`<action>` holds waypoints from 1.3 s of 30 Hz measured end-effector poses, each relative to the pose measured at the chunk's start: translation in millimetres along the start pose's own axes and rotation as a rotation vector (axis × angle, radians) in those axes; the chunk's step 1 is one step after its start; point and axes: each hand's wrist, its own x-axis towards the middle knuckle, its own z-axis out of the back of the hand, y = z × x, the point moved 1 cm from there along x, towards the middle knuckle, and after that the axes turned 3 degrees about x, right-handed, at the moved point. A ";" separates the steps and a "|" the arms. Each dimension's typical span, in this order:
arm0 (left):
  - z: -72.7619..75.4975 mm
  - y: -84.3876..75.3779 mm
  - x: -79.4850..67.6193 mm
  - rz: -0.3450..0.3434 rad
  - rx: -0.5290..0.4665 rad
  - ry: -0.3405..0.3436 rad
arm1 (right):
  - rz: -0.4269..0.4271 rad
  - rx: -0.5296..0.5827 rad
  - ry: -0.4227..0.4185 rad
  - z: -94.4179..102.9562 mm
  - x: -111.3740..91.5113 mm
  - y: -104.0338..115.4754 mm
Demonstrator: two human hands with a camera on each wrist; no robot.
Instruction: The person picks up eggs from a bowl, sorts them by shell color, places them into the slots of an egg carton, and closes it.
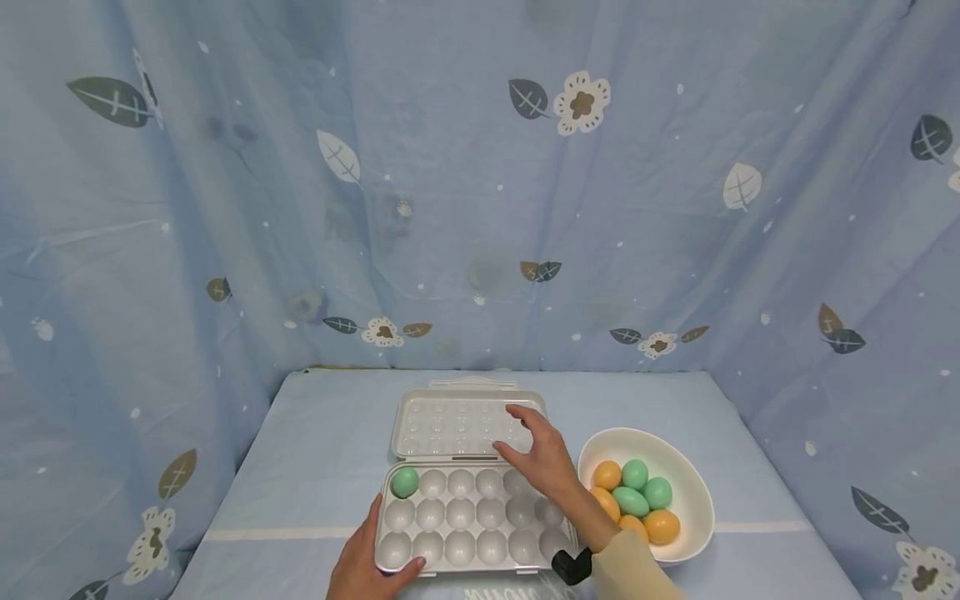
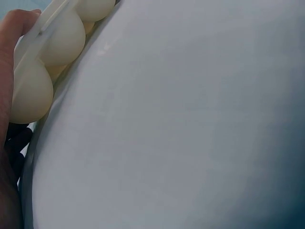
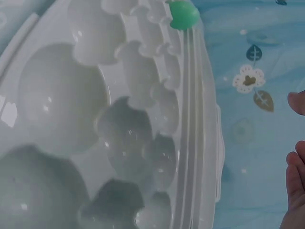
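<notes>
A white egg tray point(image 1: 446, 532) with rows of round cups lies on the table, its clear lid point(image 1: 471, 423) hinged back behind it. One green egg point(image 1: 405, 482) sits in the back left cup and also shows in the right wrist view. My left hand point(image 1: 367, 560) grips the tray's front left corner, thumb at the front rim and fingers along the left side. Over the tray's back right part, my right hand point(image 1: 545, 454) is raised with thumb and fingers spread apart and nothing between them. The left wrist view catches the tray's cups point(image 2: 33, 93) from outside.
To the right of the tray stands a white bowl point(image 1: 699, 521) holding several orange eggs point(image 1: 663, 527) and green eggs point(image 1: 658, 492). Beneath everything is a light blue tablecloth point(image 1: 315, 450). A blue curtain point(image 1: 465, 183) with leaves and flowers hangs behind the table and at both sides.
</notes>
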 end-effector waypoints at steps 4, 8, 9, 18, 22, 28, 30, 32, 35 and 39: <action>1.5 -1.8 0.3 0.019 0.006 0.026 | -0.037 -0.013 -0.010 14.6 -1.0 -5.0; 1.2 -0.8 0.2 0.011 0.008 0.020 | -0.037 -0.040 -0.029 28.0 -3.0 -12.4; 0.7 -0.2 0.4 0.006 0.010 0.017 | -0.035 -0.049 -0.034 31.2 -3.9 -14.3; 3.7 -4.1 0.8 0.014 -0.003 0.028 | -0.070 -0.100 -0.075 55.4 -14.3 -28.3; 4.8 -5.8 0.8 0.024 0.003 0.044 | -0.070 -0.124 -0.093 63.6 -18.8 -34.3; 3.9 -5.6 0.7 0.021 0.005 0.029 | -0.122 -0.157 -0.106 79.2 -25.6 -40.2; 5.0 -6.2 1.2 0.034 0.006 0.048 | -0.150 -0.164 -0.097 84.2 -28.8 -42.3; 6.1 -7.1 1.7 0.056 0.003 0.077 | -0.175 -0.169 -0.089 89.2 -32.7 -45.1; 7.5 -8.6 2.3 0.087 0.010 0.113 | -0.210 -0.182 -0.079 95.8 -38.5 -50.0; 8.0 -9.6 2.0 0.104 0.014 0.128 | -0.277 -0.201 -0.062 103.9 -46.2 -56.0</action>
